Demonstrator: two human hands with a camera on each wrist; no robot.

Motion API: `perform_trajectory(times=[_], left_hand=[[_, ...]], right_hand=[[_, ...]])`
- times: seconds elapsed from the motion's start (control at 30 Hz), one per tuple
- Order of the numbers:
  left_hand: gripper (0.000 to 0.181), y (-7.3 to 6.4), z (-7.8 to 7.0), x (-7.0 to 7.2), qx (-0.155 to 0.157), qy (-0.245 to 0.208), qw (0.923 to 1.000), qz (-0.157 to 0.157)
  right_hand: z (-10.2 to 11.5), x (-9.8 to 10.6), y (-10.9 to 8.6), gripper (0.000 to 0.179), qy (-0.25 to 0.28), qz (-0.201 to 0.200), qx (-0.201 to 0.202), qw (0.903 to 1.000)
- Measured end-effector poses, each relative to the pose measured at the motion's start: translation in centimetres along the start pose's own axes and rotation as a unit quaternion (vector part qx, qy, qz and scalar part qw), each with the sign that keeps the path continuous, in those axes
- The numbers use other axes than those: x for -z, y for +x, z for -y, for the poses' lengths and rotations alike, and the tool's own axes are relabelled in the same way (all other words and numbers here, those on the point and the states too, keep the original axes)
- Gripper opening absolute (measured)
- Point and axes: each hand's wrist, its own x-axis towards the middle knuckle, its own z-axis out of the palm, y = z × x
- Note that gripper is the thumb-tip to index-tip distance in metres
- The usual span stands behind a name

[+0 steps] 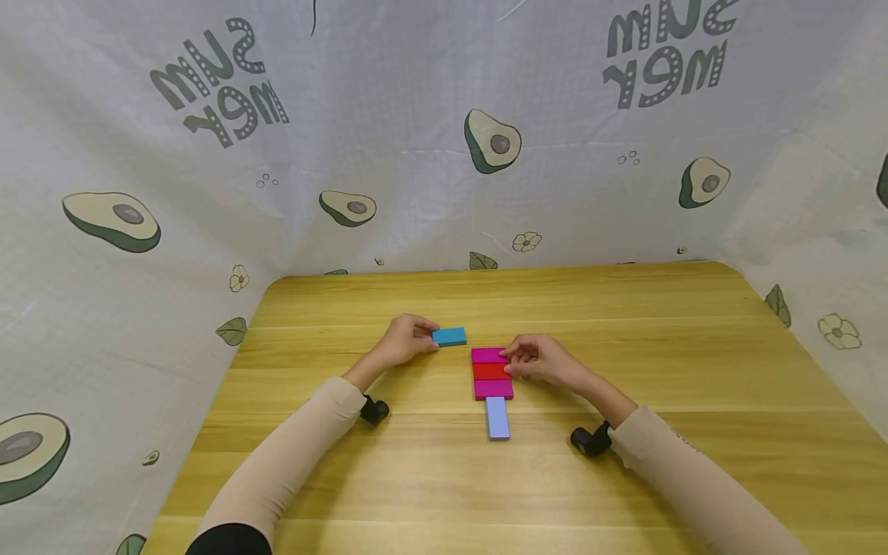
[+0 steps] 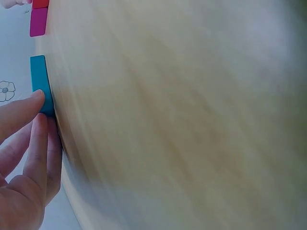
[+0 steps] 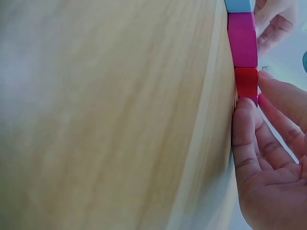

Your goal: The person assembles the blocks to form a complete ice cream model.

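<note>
In the head view my left hand [image 1: 405,339] holds the left end of a flat blue block [image 1: 451,336] between thumb and fingers, at the table. My right hand [image 1: 544,358] has its thumb and a finger at the right end of a red block [image 1: 489,371], pinching it; a fingertip also reaches the far magenta block [image 1: 488,355]. The red block lies between that one and a near magenta block [image 1: 494,389], sides touching. A periwinkle block [image 1: 497,418] extends from the near magenta block toward me. In the right wrist view, the right thumb partly hides the far blocks.
The blocks lie on a wooden table [image 1: 312,493]. Behind it hangs a pale cloth [image 1: 416,100] printed with avocados and lettering. Each wrist carries a black camera, such as the right wrist camera [image 1: 591,441].
</note>
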Motion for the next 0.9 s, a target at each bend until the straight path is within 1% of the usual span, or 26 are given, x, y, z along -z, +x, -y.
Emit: perform_trajectory(times=[0.23, 0.57, 0.9], left_hand=[[0.032, 0.2, -0.2, -0.5, -0.009, 0.0, 0.9999, 0.009], [0.032, 0.5, -0.7, -1.1, -0.015, -0.005, 0.9997, 0.017], [0.032, 0.7, -0.9, -1.6, -0.024, 0.001, 0.9993, 0.03]], right_hand=[[-0.3, 0.0, 0.1, 0.022, 0.0, 0.003, 0.01, 0.9999], [0.0, 0.0, -0.1, 0.023, -0.002, 0.002, 0.006, 1.0], [-0.2, 0.0, 0.0, 0.023, -0.008, 0.0, 0.008, 0.9999]])
